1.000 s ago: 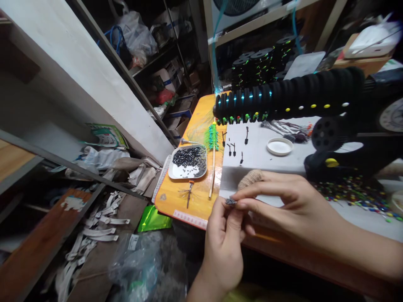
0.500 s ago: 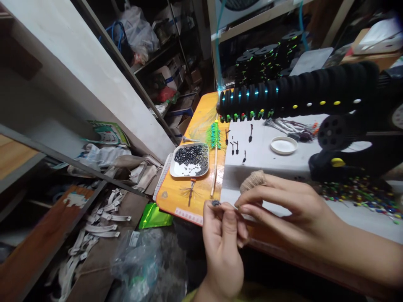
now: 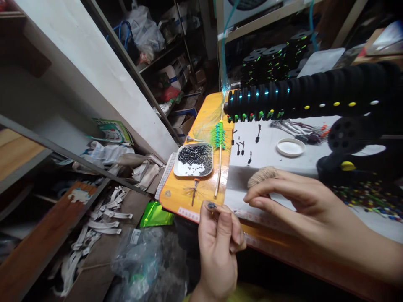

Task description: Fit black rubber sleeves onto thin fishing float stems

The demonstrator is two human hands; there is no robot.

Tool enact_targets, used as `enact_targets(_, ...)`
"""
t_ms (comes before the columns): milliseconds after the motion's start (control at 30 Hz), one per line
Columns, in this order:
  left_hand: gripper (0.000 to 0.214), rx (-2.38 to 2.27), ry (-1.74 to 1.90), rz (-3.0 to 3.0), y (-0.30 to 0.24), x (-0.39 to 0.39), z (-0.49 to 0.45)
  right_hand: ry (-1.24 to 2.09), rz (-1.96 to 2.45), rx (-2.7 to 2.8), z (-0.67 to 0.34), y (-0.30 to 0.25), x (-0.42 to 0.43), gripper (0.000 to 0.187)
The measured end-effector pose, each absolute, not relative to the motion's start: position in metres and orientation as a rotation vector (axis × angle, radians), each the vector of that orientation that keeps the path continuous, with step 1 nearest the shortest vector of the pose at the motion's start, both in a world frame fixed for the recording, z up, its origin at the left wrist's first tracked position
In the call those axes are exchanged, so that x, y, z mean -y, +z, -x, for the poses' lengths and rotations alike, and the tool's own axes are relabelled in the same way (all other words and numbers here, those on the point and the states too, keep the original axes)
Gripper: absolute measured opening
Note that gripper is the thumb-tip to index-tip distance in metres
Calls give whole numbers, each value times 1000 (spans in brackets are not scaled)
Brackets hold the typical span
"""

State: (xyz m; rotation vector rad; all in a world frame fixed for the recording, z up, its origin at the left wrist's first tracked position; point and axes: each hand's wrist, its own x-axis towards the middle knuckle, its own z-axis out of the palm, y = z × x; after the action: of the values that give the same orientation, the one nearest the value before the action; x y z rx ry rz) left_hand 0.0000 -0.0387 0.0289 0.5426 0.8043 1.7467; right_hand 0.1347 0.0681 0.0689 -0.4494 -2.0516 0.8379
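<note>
- One small dark bundle point(image 3: 211, 205): located at the tip of the left forefinger, in front of the near edge of the table; fine detail too small to tell
- Left hand point(image 3: 218, 243): fingers curled closed, gripping the dark bundle at the forefinger, with the thumb pressed over the side of the fingers
- Right hand point(image 3: 289, 197): apart from the left hand, to its right; thumb and forefinger tips set close together; cannot tell whether they meet or grip something thin
- Beige wrap point(image 3: 262, 175): around one finger of the right hand
- Table point(image 3: 204, 188): orange-yellow top, with a white sheet point(image 3: 242, 176) covering its right part
- White tray point(image 3: 192, 176): on the orange part, containing black tubular pieces point(image 3: 197, 155) and smaller grey bits
- Bristled stalk point(image 3: 193, 193): on the table, just in front of the white tray, thin fibres spread outward
- Wooden stick point(image 3: 219, 167): right of the white tray, with green and turquoise tufts point(image 3: 218, 136) about its upper part
- Short dark stems point(image 3: 258, 134): several, lying separately on the white sheet
- White round dish point(image 3: 291, 147): on the white sheet, right of the short dark stems
- Ribbed black cylinder point(image 3: 315, 92): extends above the white sheet, bearing coloured round heads along its side
- Coloured-head pins point(image 3: 368, 197): scattered at right, beyond the right forearm
- Bright green packet point(image 3: 156, 214): below the table's left corner, near a clear plastic bag point(image 3: 141, 260)
</note>
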Motion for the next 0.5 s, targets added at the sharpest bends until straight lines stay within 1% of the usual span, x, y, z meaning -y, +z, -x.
enact_targets(200, 23, -829, 1761, -491, 21, 39, -5, 909, 357, 2061, -136, 65, -66, 12)
enact_targets(300, 21, -910, 1746, -498, 20, 39, -8, 887, 279, 2080, -138, 56, -63, 20)
enact_targets(367, 17, -960, 1817, -510, 22, 37, -10, 778, 276, 2113, -138, 51, -60, 22)
enact_targets(500, 16, -935, 2089, -653, 28, 32, -16, 467, 309, 2244, -136, 51, -53, 9)
